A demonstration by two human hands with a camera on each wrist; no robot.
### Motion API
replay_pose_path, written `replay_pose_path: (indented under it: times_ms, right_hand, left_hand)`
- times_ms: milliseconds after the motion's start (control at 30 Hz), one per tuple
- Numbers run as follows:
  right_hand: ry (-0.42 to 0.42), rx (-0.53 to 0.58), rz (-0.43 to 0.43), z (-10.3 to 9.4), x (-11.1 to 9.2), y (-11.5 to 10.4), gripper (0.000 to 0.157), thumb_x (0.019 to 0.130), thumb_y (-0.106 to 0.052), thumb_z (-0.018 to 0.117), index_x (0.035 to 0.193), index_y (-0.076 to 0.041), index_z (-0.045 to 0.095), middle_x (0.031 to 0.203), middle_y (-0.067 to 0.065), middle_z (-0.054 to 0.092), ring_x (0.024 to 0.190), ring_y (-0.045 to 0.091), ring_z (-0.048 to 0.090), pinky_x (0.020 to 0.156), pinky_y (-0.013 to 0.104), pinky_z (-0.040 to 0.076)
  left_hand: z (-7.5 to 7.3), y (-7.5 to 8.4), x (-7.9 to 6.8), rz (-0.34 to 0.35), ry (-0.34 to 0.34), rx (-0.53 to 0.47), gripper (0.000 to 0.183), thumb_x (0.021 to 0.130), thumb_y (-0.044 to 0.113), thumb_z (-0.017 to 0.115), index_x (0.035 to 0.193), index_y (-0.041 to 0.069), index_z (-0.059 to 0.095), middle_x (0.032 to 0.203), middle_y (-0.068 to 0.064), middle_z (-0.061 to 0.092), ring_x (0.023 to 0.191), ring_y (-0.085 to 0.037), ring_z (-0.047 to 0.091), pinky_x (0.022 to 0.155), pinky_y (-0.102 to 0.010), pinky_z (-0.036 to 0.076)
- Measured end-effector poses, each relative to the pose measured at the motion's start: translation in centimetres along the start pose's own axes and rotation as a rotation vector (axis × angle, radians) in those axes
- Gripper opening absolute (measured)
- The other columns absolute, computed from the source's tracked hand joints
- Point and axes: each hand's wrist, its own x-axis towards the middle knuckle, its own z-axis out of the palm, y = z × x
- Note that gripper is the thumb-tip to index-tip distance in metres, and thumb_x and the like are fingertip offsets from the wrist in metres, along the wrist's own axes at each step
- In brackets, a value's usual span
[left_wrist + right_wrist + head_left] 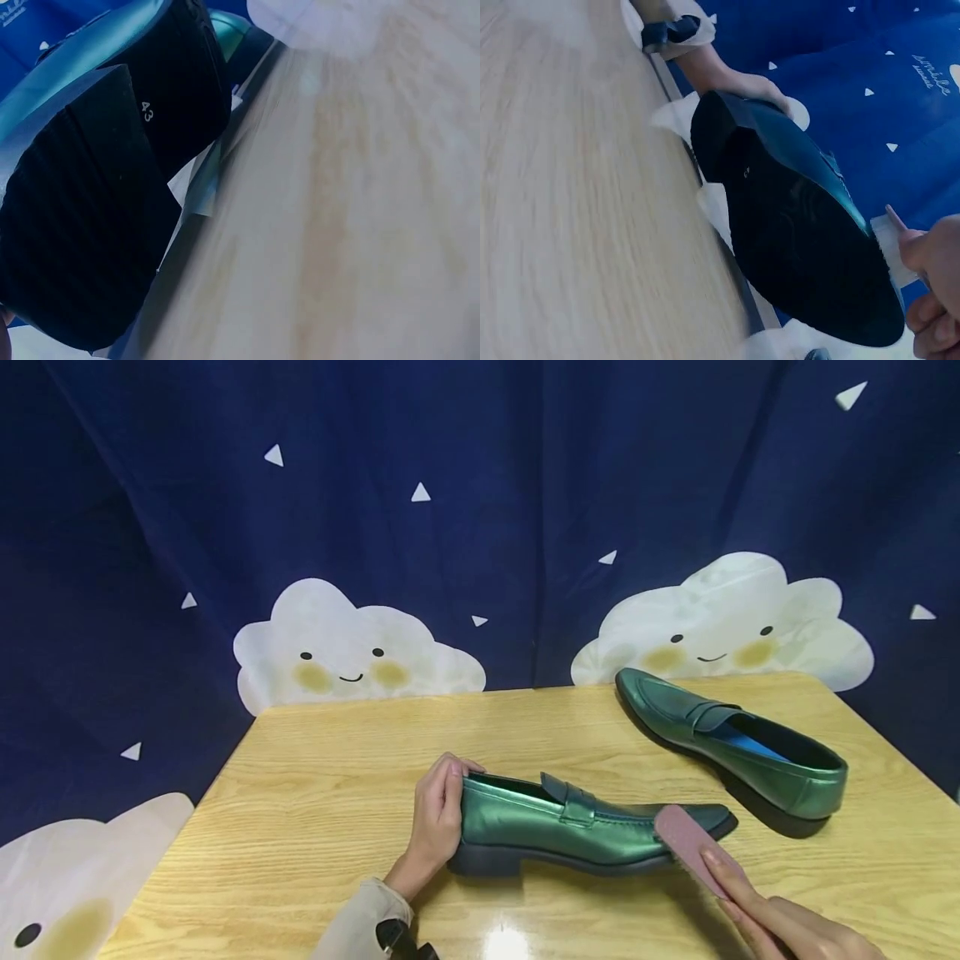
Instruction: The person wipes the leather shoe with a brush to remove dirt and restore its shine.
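Note:
My left hand [438,806] grips the heel end of a shiny green loafer [517,822], its thumb at the collar. The toe points right, and the wrist views show the black sole [810,247] raised off the table. The number 43 is printed on the sole [169,97] in front of the heel block [82,217]. In my right hand [798,922] is a pink-backed brush [692,843], pale bristles facing the loafer's front upper. The right wrist view shows these bristles [891,247] against the upper near the toe.
A matching green loafer [750,747], with a blue insole, stands at the table's back right, toe toward the far edge. The wooden table [322,777] reaches back to a dark blue curtain [525,485] with white clouds and small triangles.

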Motion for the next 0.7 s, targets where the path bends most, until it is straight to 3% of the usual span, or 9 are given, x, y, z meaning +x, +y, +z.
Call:
replay_pose_path:
  times_ms: [167, 300, 333, 400, 467, 533, 600, 700]
  right_hand:
    - [-0.031, -0.069, 0.082, -0.6, 0.2, 0.6, 0.074, 0.069, -0.009, 0.079, 0.138, -0.022, 0.055, 0.101, -0.002, 0.073, 0.082, -0.021, 0.052, 0.062, 0.003, 0.041]
    - [-0.028, -0.079, 0.089, -0.6, 0.2, 1.1, 0.075, 0.069, -0.008, 0.078, 0.139, -0.020, 0.054, 0.101, 0.006, 0.072, 0.080, -0.021, 0.051, 0.059, 0.003, 0.040]
    - [-0.026, -0.081, 0.058, -0.5, 0.1, 1.2, 0.066, 0.076, -0.013, 0.075, 0.139, -0.019, 0.054, 0.103, 0.006, 0.072, 0.078, -0.020, 0.052, 0.059, 0.004, 0.040]
    - [-0.042, -0.074, 0.023, -0.3, 0.0, 1.1, 0.064, 0.078, -0.016, 0.074, 0.139, -0.018, 0.054, 0.103, 0.003, 0.072, 0.079, -0.020, 0.052, 0.061, 0.003, 0.040]
    - [-0.031, -0.033, -0.051, 0.0, -0.2, 1.1, 0.052, 0.087, -0.027, 0.068, 0.137, -0.014, 0.056, 0.090, -0.012, 0.071, 0.072, -0.020, 0.049, 0.056, 0.002, 0.034]
    - [-0.001, -0.013, -0.095, 0.3, -0.2, 0.8, 0.046, 0.095, -0.039, 0.057, 0.133, -0.014, 0.060, 0.073, -0.026, 0.057, 0.062, -0.019, 0.040, 0.051, 0.002, 0.027]
    - [0.024, 0.009, -0.095, 0.6, -0.2, 0.6, 0.045, 0.096, -0.042, 0.055, 0.131, -0.014, 0.062, 0.062, -0.031, 0.036, 0.054, -0.016, 0.026, 0.047, 0.005, 0.018]
    - [0.000, -0.040, -0.011, 0.5, -0.3, 0.5, 0.047, 0.091, -0.034, 0.064, 0.134, -0.018, 0.059, 0.059, -0.029, 0.037, 0.053, -0.014, 0.024, 0.047, 0.007, 0.017]
  left_hand:
    - [0.1, -1.9, -0.5, 0.021, 0.009, 0.031, 0.027, 0.093, -0.012, 0.038, 0.076, 0.005, 0.051, 0.084, -0.013, 0.067, 0.078, -0.027, 0.064, 0.067, -0.028, 0.047]
    - [0.0, -2.3, -0.6, 0.044, 0.006, 0.033, 0.027, 0.095, -0.008, 0.038, 0.076, 0.006, 0.050, 0.085, -0.010, 0.067, 0.079, -0.023, 0.065, 0.068, -0.025, 0.046]
    - [0.0, -2.4, -0.6, 0.056, 0.008, 0.030, 0.026, 0.095, -0.008, 0.037, 0.077, 0.006, 0.050, 0.085, -0.009, 0.066, 0.079, -0.023, 0.065, 0.069, -0.025, 0.047]
    - [0.1, -2.5, -0.6, 0.076, 0.012, 0.022, 0.026, 0.095, -0.007, 0.037, 0.076, 0.005, 0.050, 0.084, -0.010, 0.065, 0.080, -0.023, 0.065, 0.070, -0.026, 0.047]
    - [0.1, -2.5, -0.6, 0.104, 0.021, 0.011, 0.025, 0.094, -0.009, 0.036, 0.076, 0.003, 0.049, 0.080, -0.011, 0.063, 0.081, -0.024, 0.065, 0.073, -0.028, 0.049]
    - [0.2, -2.5, -0.5, 0.121, 0.031, -0.004, 0.025, 0.094, -0.010, 0.035, 0.075, 0.001, 0.048, 0.076, -0.013, 0.059, 0.081, -0.026, 0.066, 0.075, -0.030, 0.051]
    - [0.2, -2.5, -0.5, 0.133, 0.046, -0.007, 0.025, 0.094, -0.010, 0.035, 0.074, -0.001, 0.047, 0.074, -0.013, 0.055, 0.081, -0.027, 0.066, 0.076, -0.030, 0.051]
    - [0.3, -2.4, -0.4, 0.161, 0.053, -0.003, 0.026, 0.095, -0.008, 0.035, 0.073, 0.000, 0.046, 0.071, -0.012, 0.052, 0.081, -0.027, 0.065, 0.077, -0.030, 0.051]
